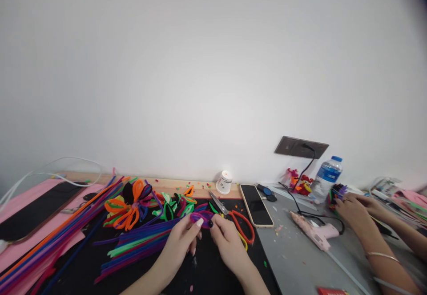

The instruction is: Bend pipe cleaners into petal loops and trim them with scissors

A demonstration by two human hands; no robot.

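Observation:
A looped purple pipe cleaner [199, 215] is pinched between both hands above the black mat [213, 272]. My left hand [185, 235] grips its left end between thumb and fingers. At its right end, my right hand [227, 239] closes on it with thumb and forefinger. Just to the left lies a bundle of straight pipe cleaners [136, 248] in purple, blue, green and red. Behind that sit an orange pipe-cleaner flower [133, 208] and several green looped pieces [170, 208]. Scissors [219, 203] with orange and yellow handles [245, 226] rest right beside my right hand.
A white paper cup [223, 182] and a phone [256, 205] stand and lie behind my hands. Farther right are a pink glue gun [315, 230], a water bottle [325, 179] and a co-worker's hands [355, 208]. Long pipe cleaners [63, 228] and a dark tablet-like slab [36, 210] occupy the left.

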